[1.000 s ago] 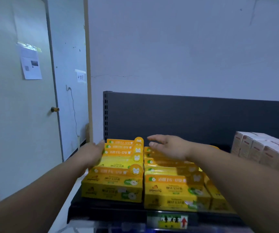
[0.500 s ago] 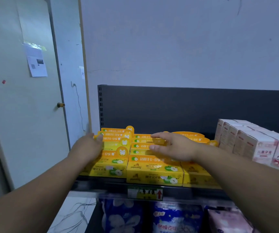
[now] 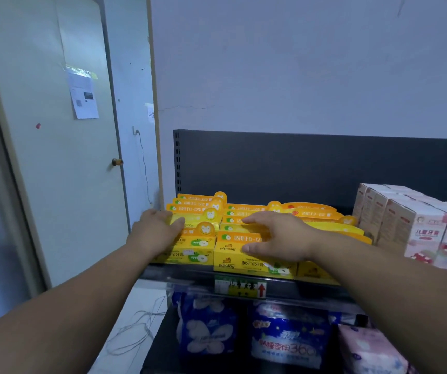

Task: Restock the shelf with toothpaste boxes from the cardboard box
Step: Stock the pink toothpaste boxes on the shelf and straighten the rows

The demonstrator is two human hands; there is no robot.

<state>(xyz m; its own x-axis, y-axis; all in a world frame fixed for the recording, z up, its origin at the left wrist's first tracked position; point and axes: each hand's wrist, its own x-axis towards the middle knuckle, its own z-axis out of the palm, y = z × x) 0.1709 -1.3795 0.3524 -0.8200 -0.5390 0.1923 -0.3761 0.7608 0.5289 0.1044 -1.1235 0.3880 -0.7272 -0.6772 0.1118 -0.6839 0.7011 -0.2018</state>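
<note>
Squaring yellow toothpaste boxes at the shelf's nine-o'clock end: our left hand presses their nine-o'clock flank, our right hand lies flat atop, neither gripping. Next, probably, we fetch more; the cardboard box is unseen.

Door, pink boxes, blue packs
</note>
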